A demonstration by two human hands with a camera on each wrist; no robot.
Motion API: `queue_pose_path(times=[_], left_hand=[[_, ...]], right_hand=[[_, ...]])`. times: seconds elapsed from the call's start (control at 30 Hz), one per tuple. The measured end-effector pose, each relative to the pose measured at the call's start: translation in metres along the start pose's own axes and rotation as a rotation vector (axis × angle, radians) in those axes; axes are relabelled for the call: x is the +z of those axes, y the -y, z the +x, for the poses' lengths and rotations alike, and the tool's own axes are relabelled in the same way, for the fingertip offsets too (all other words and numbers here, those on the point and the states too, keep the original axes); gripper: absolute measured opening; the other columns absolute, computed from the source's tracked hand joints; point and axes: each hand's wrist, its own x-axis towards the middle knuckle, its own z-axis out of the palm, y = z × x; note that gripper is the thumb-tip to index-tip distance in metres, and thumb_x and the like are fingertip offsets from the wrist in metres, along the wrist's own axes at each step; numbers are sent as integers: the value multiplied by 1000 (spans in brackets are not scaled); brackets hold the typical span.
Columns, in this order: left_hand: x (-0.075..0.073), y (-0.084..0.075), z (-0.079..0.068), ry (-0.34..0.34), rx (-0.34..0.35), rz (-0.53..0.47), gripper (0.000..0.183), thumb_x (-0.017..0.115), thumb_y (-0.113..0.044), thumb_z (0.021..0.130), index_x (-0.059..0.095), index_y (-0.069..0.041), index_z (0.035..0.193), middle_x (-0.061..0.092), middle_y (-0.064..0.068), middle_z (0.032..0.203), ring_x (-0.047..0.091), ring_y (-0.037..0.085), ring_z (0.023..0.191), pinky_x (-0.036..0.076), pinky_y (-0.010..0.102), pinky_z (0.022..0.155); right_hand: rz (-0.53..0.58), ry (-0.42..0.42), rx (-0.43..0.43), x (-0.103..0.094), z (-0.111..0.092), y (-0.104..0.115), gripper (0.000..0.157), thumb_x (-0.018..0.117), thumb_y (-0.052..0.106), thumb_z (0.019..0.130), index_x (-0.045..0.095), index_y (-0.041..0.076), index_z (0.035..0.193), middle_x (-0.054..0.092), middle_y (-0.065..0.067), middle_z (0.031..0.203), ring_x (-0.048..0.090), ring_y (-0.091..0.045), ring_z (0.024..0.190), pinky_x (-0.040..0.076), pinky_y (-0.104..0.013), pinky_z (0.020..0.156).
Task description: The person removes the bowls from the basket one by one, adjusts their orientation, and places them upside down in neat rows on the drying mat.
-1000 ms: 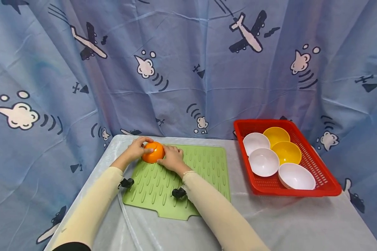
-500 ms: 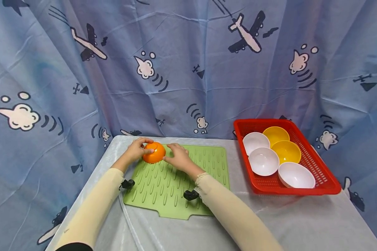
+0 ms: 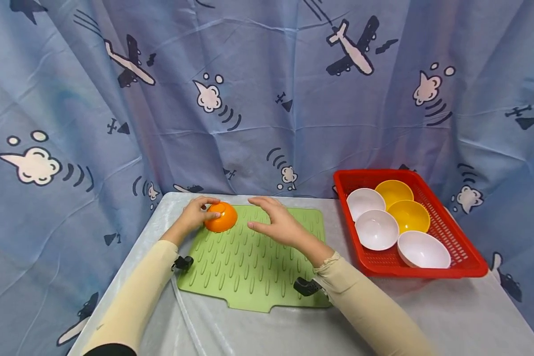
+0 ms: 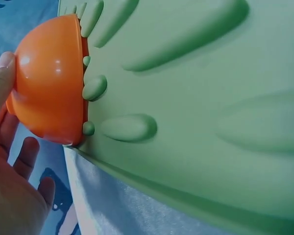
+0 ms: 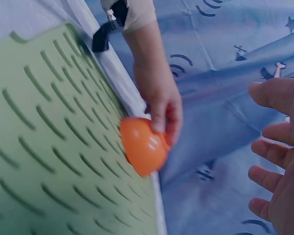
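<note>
An orange bowl point(image 3: 222, 217) lies upside down at the far left corner of the green ridged mat point(image 3: 253, 267). My left hand point(image 3: 194, 218) pinches it near its base, thumb on one side and forefinger on the other. In the left wrist view the bowl point(image 4: 51, 81) has its rim down against the mat's ridges, and the left thumb point(image 4: 5, 78) lies on its base. To the right of the bowl and apart from it, my right hand point(image 3: 279, 222) hovers over the mat, fingers spread and holding nothing.
A red basket point(image 3: 360, 262) stands on the right of the table point(image 3: 382, 316). Inside it are several bowls, among them a white bowl point(image 3: 422, 249) and a yellow bowl point(image 3: 409, 216). A patterned blue curtain point(image 3: 249, 99) hangs behind the table.
My right hand has let go of the orange bowl and drawn away to the right, its fingers spreading. The left hand and the bowl have stayed in place.
</note>
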Motion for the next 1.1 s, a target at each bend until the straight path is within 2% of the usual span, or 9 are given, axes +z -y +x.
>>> queue_pose_path(times=[0.13,0.3,0.4,0.57,0.77,0.93,1.1], left_hand=[[2,-5,-1,3,33,35,50,81,-27,90,67,-12,135,62,11,130,51,33,118,40,51,100],[3,-9,-1,-3,114,59,51,81,-20,90,66,-2,135,63,18,125,56,35,117,41,54,106],[3,-8,0,-9,132,63,51,80,-21,91,65,-2,136,62,18,124,56,34,117,40,55,107],[3,-6,-1,-9,117,54,51,80,-21,91,65,-4,137,62,17,123,56,34,116,40,56,107],[4,-3,-1,-13,94,21,52,81,-23,90,66,-6,136,63,15,123,55,34,117,41,56,106],[3,-2,-1,-4,90,-6,51,81,-24,90,66,-7,135,62,15,125,54,35,119,41,57,106],[7,-1,-3,-6,91,-21,49,80,-22,91,66,-7,135,61,15,129,54,36,121,40,58,108]], right_hand=[[-95,-25,-62,-25,-15,2,65,73,32,96,48,11,153,49,-9,153,41,-32,144,30,-60,117],[-144,-41,-67,-54,-36,3,68,74,30,94,46,12,154,48,-12,154,40,-34,144,29,-62,116],[-174,-38,-54,-73,-49,0,70,75,29,93,46,13,154,46,-12,155,39,-35,144,29,-63,116],[-231,-48,-53,-102,-69,-9,69,78,26,91,49,13,152,48,-11,153,41,-35,142,26,-65,115],[-278,-41,-40,-140,-92,-33,66,82,22,88,55,11,147,50,-10,152,39,-34,142,27,-64,114],[-342,-4,-71,-170,-110,-56,63,85,18,85,60,9,142,56,-11,147,43,-37,139,27,-66,113],[-354,72,-21,-199,-124,-76,62,84,19,85,60,8,141,56,-14,146,43,-40,138,30,-68,112]])
